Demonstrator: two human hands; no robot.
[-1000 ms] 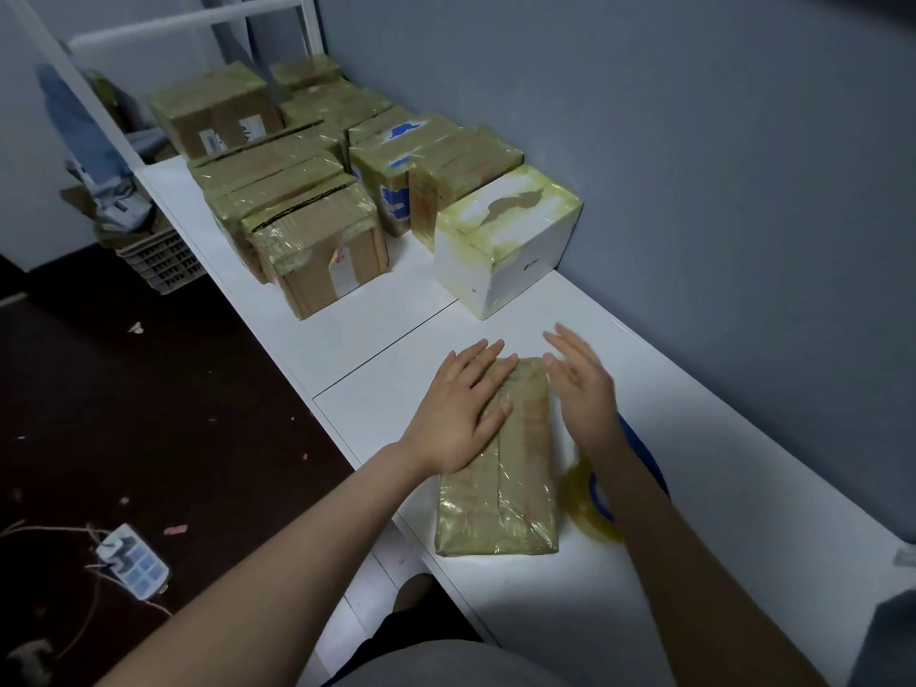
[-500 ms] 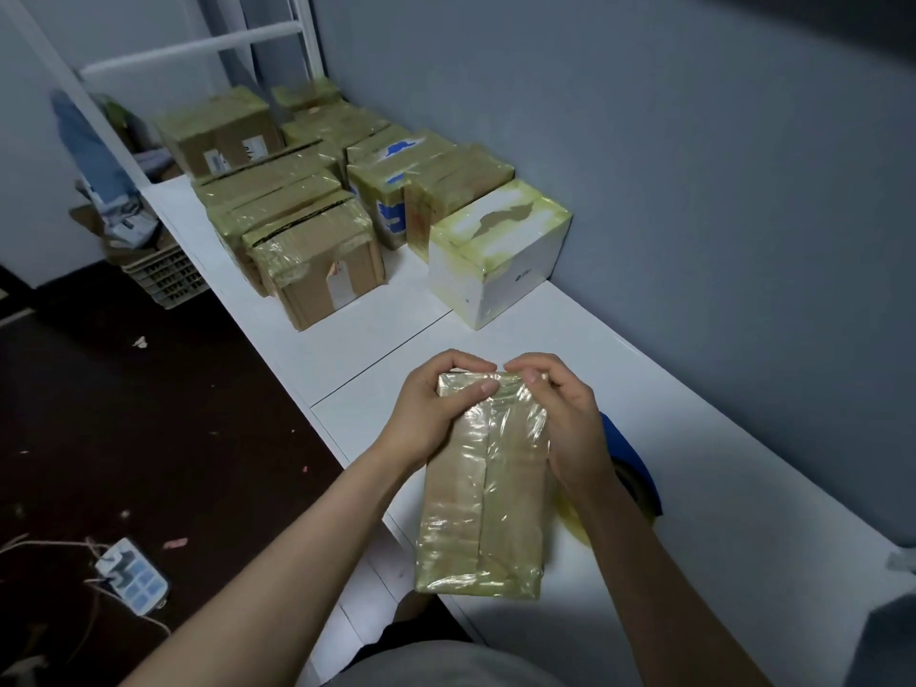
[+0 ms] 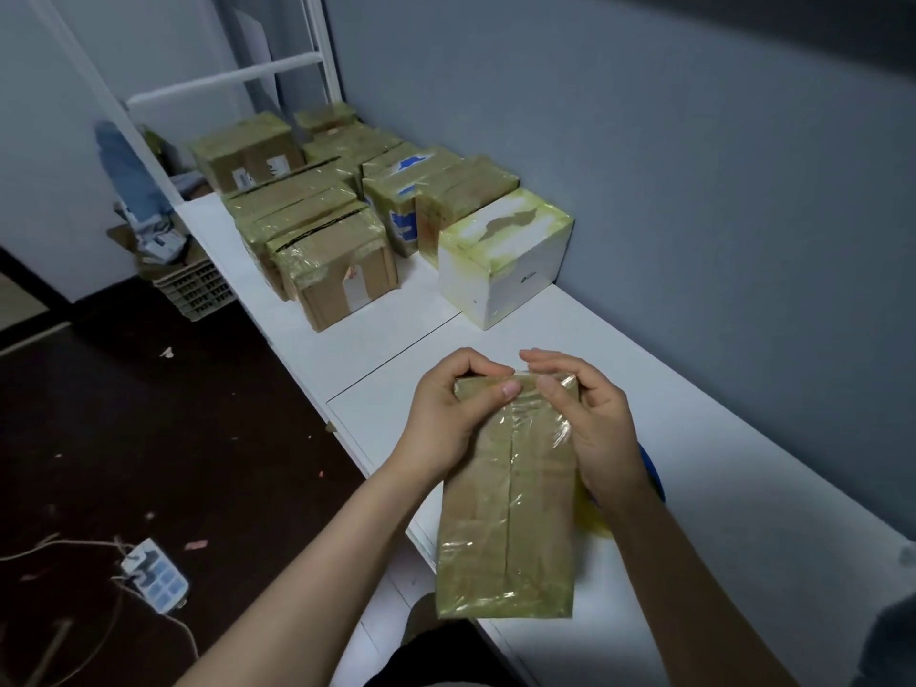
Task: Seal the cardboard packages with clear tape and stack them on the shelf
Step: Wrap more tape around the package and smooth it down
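A flat brown cardboard package point(image 3: 510, 508), wrapped in shiny clear tape, is lifted off the white shelf top point(image 3: 718, 438) and tilted up toward me. My left hand point(image 3: 446, 414) grips its top left corner, thumb on the front face. My right hand point(image 3: 590, 423) grips the top right corner the same way. A tape roll point(image 3: 649, 473) with a blue core lies on the shelf behind my right wrist, mostly hidden.
Several taped cardboard boxes point(image 3: 337, 270) stand in rows at the far end of the shelf, with a white taped box point(image 3: 505, 260) nearest. The grey wall point(image 3: 694, 190) runs along the right. A power strip point(image 3: 153, 575) lies on the dark floor at left.
Both hands went from lying flat on the package to gripping its far end. The package has come up off the shelf and closer to me.
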